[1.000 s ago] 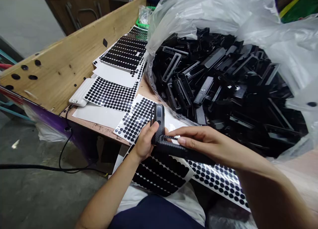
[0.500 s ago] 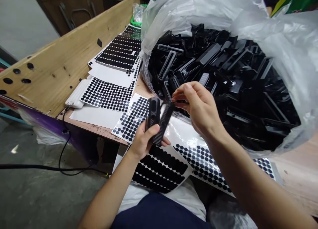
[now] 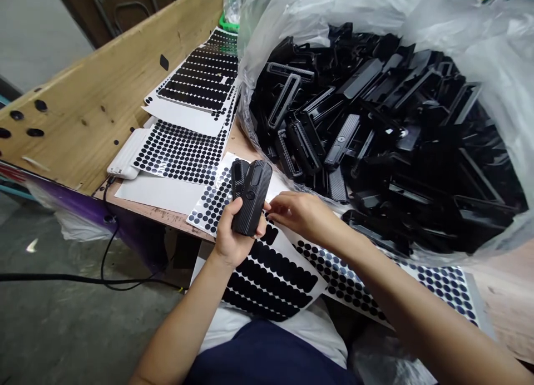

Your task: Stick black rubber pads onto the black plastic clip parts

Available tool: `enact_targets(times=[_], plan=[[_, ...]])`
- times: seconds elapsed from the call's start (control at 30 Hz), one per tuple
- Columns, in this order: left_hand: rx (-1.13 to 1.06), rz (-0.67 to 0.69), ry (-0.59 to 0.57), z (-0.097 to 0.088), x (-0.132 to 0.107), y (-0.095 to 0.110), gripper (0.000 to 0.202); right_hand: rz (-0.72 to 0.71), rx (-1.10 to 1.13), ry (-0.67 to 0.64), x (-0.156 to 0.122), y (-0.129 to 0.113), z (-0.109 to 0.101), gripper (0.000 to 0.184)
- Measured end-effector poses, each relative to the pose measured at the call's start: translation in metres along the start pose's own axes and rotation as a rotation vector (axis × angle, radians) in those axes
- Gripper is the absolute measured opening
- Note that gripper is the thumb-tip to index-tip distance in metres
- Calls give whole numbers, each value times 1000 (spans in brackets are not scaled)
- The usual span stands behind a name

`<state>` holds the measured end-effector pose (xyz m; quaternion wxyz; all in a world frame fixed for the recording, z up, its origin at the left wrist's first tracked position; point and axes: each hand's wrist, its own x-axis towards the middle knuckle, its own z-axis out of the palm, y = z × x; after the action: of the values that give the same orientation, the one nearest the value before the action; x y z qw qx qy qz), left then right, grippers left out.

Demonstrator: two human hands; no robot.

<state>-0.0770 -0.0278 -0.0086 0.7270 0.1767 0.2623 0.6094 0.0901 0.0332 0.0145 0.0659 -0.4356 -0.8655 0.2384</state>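
Observation:
My left hand (image 3: 236,235) is closed around two black plastic casings (image 3: 252,198) with a carbon-fibre pattern. One overlaps the other, and the front one shows a long oval recess and a small round mark. My right hand (image 3: 298,212) is just right of them, fingers bent and drawn together at the upper edge of a sheet of large black round stickers (image 3: 271,279). Whatever its fingertips hold is too small to make out. That sheet lies over my lap, and below the casings its top is partly hidden by my hands.
A big clear plastic bag (image 3: 467,34) full of black casings (image 3: 346,140) stands at right. Sheets of small black dots (image 3: 179,151) cover the left of the table, near a white power bank (image 3: 129,154) with a cable. A wooden board (image 3: 104,68) borders the left side.
My right hand has come down and left from beside the bag to the sticker sheet's upper edge. The casings in my left hand have turned and now overlap.

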Motion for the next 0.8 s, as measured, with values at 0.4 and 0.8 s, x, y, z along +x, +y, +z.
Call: enact_targets(times=[0.4,0.8], plan=[[149,40,-43,3,-1,-5,41,-26,101,-9,5,-5,-3,21],[266,21,-46,4,-4,-7,49,433,1270,82,-20,-12,-27,40]])
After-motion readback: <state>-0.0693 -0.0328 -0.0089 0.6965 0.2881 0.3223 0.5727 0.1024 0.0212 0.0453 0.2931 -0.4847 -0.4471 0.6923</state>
